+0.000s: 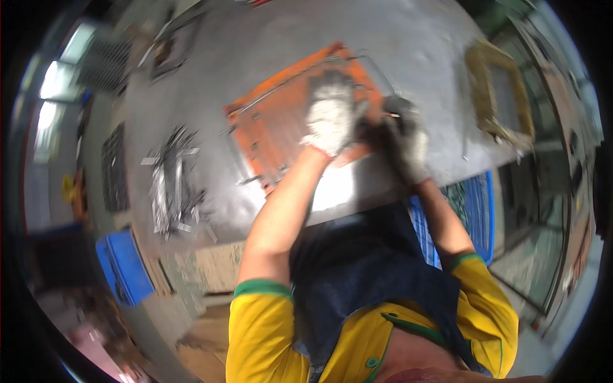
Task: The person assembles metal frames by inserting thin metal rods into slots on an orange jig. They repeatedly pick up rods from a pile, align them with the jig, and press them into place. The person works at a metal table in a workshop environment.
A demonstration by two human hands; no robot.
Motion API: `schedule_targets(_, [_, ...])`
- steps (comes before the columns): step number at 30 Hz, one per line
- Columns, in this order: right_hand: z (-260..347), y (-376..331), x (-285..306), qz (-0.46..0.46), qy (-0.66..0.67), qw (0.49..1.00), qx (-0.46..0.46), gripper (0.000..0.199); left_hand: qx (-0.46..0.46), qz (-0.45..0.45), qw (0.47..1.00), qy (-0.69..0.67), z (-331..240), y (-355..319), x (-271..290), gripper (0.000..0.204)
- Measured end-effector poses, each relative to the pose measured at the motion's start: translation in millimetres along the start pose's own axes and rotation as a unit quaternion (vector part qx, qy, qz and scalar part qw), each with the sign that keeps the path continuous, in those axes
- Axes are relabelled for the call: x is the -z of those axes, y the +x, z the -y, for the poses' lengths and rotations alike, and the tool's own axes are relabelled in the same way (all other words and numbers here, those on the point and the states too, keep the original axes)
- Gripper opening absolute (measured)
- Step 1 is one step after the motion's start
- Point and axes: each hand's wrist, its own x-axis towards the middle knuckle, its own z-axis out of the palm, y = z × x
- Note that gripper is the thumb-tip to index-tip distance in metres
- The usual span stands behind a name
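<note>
An orange rectangular plate (274, 137) with rods along its edges lies at an angle on the grey metal table. My left hand (331, 115), in a white glove with dark fingers, is laid over the right half of the plate, its fingers stretched toward the far edge and blurred. Just off the plate's right edge is my right hand (407, 137), gloved the same way. Its fingers look curled, and a small bright bit shows at them. What it holds is smeared and I cannot make it out.
A bundle of thin metal strips (172, 182) lies on the table's left side. At the right stands a worn yellowish frame (501, 92); a dark frame (172, 45) is at the far left. Below the table edge are a blue crate (479, 217) and a blue bin (124, 268).
</note>
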Motion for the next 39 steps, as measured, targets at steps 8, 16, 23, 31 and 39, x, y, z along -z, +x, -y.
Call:
schedule_targets(8, [23.8,0.1,8.3,0.01,0.117,0.986,-0.117,0.028,0.05,-0.052,0.997,0.04,57.4,-52.8,113.3,0.033])
schedule_targets(16, [8.3,-1.8,0.5,0.006,0.059,0.997,-0.057,0.028,0.43,0.205,0.847,0.235,231.6,-218.3,235.2,0.034])
schedule_targets(23, [23.4,-0.9,6.9,0.01,0.038,0.997,-0.059,0.025,0.43,0.253,0.852,0.158,245.5,-215.8,246.7,0.032])
schedule_targets(31, [15.7,1.5,8.8,0.038,0.069,0.995,-0.067,0.028,0.324,0.198,0.86,0.341,254.7,-213.9,278.9,0.025])
schedule_targets(39, [75.3,-5.4,27.1,0.165,-0.198,0.942,0.216,0.029,0.451,-0.095,0.704,-0.541,124.5,-95.7,242.1,0.034])
